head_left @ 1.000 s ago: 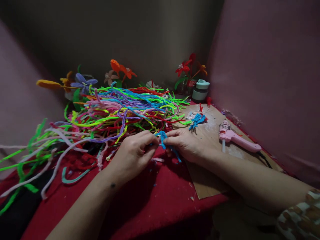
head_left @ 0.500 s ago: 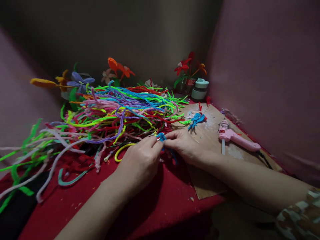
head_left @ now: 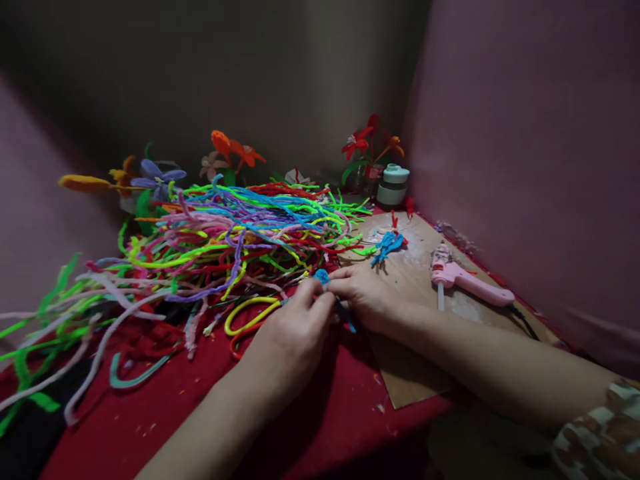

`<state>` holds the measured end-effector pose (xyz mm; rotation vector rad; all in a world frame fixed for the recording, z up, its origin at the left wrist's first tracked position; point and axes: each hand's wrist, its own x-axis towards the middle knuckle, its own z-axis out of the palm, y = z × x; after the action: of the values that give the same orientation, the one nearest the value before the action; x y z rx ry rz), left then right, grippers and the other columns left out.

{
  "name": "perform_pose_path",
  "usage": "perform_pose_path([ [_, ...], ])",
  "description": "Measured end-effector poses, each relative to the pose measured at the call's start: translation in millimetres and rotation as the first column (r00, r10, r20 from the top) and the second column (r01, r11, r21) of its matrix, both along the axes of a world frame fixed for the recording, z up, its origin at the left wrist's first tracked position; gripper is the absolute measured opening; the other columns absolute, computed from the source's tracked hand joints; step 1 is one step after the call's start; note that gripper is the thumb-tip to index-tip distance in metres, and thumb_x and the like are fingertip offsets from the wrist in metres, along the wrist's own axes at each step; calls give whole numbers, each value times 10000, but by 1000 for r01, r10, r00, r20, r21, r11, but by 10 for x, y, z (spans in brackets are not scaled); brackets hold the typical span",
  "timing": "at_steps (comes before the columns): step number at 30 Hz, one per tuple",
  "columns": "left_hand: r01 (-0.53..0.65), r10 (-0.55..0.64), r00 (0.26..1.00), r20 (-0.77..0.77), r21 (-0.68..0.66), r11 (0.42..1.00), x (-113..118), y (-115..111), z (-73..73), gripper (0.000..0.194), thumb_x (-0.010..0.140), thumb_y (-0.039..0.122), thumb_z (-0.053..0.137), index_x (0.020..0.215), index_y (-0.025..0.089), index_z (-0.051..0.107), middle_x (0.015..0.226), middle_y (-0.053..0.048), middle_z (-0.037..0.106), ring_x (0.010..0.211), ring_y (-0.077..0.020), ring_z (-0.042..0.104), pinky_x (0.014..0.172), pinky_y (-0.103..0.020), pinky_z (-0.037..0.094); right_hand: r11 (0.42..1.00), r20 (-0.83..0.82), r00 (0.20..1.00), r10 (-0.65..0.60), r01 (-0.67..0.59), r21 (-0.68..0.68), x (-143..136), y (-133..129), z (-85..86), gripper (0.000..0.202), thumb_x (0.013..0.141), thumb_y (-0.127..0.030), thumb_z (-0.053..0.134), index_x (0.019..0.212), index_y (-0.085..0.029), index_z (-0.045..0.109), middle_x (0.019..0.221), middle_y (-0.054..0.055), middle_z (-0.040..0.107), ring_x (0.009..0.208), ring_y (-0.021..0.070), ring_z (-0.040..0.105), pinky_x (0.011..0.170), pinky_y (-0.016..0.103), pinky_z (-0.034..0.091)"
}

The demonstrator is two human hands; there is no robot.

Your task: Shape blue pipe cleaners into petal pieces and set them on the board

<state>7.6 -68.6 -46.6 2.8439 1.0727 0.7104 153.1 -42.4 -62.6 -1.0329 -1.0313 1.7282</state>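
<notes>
Between my two hands is a blue pipe cleaner point(head_left: 321, 275), its looped top showing above the fingers and a loose end hanging below. My left hand point(head_left: 295, 327) is closed in a pinch on it from the left. From the right, the fingers of my right hand point(head_left: 367, 293) are pressed together on the same blue piece. Scissors with a yellow and an orange handle point(head_left: 250, 313) lie partly hidden behind my left hand. Another bent blue pipe-cleaner piece point(head_left: 387, 247) rests on the board beyond my right hand.
A large heap of coloured pipe cleaners point(head_left: 240, 227) spreads over the red cloth point(head_left: 345, 413). At right, a pink glue gun point(head_left: 467, 283) lies on a brown board point(head_left: 415, 373). Behind stand a pale green-lidded jar point(head_left: 393, 185), red flowers point(head_left: 357, 143) and orange flowers point(head_left: 235, 150).
My left hand has turned slightly and shifted a little right, uncovering more of the scissors' handles. The blue pipe cleaner stays between my fingers. The whole view has shifted slightly.
</notes>
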Motion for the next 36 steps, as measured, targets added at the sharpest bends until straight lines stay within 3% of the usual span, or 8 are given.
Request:
perform_pose_path([
  [4, -43, 238, 866, 440, -408, 912, -58, 70, 90, 77, 814, 207, 496, 877, 168, 520, 844, -64, 594, 737, -170, 617, 652, -294, 511, 999, -60, 997, 48, -47, 11, 8, 18, 5, 54, 587, -156, 614, 611, -129, 574, 534, -10, 565, 413, 83, 502, 410, 203, 432],
  [7, 151, 503, 654, 565, -749, 645, -50, 79, 150, 185, 769, 255, 574, 900, 179, 468, 648, -14, 616, 535, -165, 621, 514, -284, 510, 995, -106, 990, 90, -85, 49, 4, -8, 40, 101, 622, -203, 635, 656, -116, 599, 564, 3, 578, 442, 81, 514, 414, 189, 422],
  [9, 282, 598, 541, 592, -797, 535, -39, 97, 153, 266, 720, 227, 635, 906, 178, 451, 626, 9, 612, 470, -143, 603, 464, -255, 496, 994, -102, 991, 91, -85, 64, 2, -25, 59, 125, 637, -225, 642, 652, -109, 599, 569, 10, 579, 441, 75, 504, 406, 183, 408],
  [13, 423, 673, 372, 639, -762, 490, -49, 165, 112, 446, 611, 132, 719, 953, 172, 436, 670, 38, 595, 428, -93, 571, 397, -188, 457, 994, -58, 996, 62, -56, 99, 2, -34, 60, 107, 655, -209, 622, 647, -105, 601, 556, 11, 569, 419, 64, 470, 389, 180, 393],
  [19, 444, 669, 500, 549, -826, 346, -113, 195, 79, 372, 667, 218, 690, 953, 143, 464, 467, 55, 541, 277, -53, 421, 299, -138, 311, 993, -15, 999, 29, -27, 114, -3, -43, 63, 73, 642, -185, 606, 659, -115, 616, 525, -4, 553, 399, 68, 456, 386, 196, 404],
  [21, 403, 656, 542, 526, -847, 346, -109, 184, 72, 351, 649, 242, 709, 913, 156, 494, 484, 74, 516, 288, -35, 392, 301, -138, 299, 996, 15, 1000, 26, -27, 85, -3, -57, 82, 81, 642, -195, 606, 657, -117, 622, 500, -9, 547, 373, 71, 450, 355, 193, 378],
  [31, 139, 538, 638, 551, -770, 623, -36, 129, 83, 269, 617, 257, 722, 798, 170, 543, 686, 34, 583, 571, -86, 548, 524, -194, 454, 996, -47, 996, 81, -79, 44, -8, -64, 115, 108, 622, -147, 587, 696, -109, 655, 527, -5, 583, 381, 78, 497, 375, 190, 415],
  [36, 245, 493, 688, 532, -810, 533, -12, 113, 75, 221, 692, 289, 648, 793, 188, 480, 652, 23, 621, 540, -145, 613, 507, -258, 489, 990, -99, 986, 137, -134, 33, -3, -45, 91, 23, 600, -122, 580, 607, -106, 595, 493, -4, 561, 374, 74, 494, 381, 182, 417],
])
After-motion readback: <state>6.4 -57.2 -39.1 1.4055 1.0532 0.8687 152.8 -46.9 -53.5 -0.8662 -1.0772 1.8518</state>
